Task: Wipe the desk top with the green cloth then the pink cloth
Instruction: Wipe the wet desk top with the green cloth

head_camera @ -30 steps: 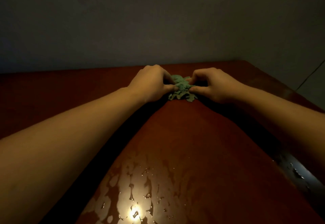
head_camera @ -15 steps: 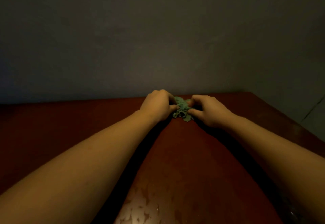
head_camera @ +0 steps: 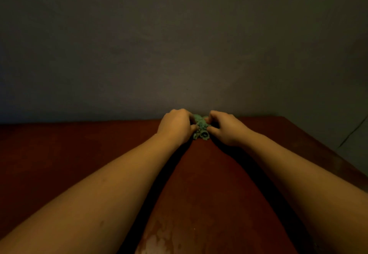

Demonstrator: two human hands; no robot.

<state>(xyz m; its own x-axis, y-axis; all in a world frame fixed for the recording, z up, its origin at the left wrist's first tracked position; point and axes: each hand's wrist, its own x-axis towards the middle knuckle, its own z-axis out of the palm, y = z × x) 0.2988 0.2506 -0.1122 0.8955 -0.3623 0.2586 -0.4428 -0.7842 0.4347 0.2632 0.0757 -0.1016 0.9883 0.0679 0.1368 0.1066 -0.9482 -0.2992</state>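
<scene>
A crumpled green cloth (head_camera: 200,129) sits bunched into a tight wad on the far part of a reddish-brown desk top (head_camera: 209,184), close to the desk's back edge where it meets the wall. Two bare hands close in on it from either side. The left hand (head_camera: 175,127) has its fingers curled in and its thumb pressed against the cloth's left side. The right hand (head_camera: 226,129) mirrors it, fingers (head_camera: 214,115) bent over the top of the wad and thumb pinching low on its right side. Both hands grip the cloth and rest knuckles-up on the wood, nearly touching one another across the fabric. Both forearms reach in from the bottom corners of the view and cast dark shadows on the surface beneath them.

The desk top is dim and glossy. Near the bottom edge, between the forearms, a pale wet patch (head_camera: 157,241) with ragged edges catches the light. The desk's right edge runs diagonally toward the lower right corner. Behind it rises a plain grey wall (head_camera: 179,44), unlit and bare in texture, filling the upper half of the view. At the far right, a thin dark line (head_camera: 352,132) slants across the paler surface beyond the desk; whether it is a cable or a crack cannot be told.
</scene>
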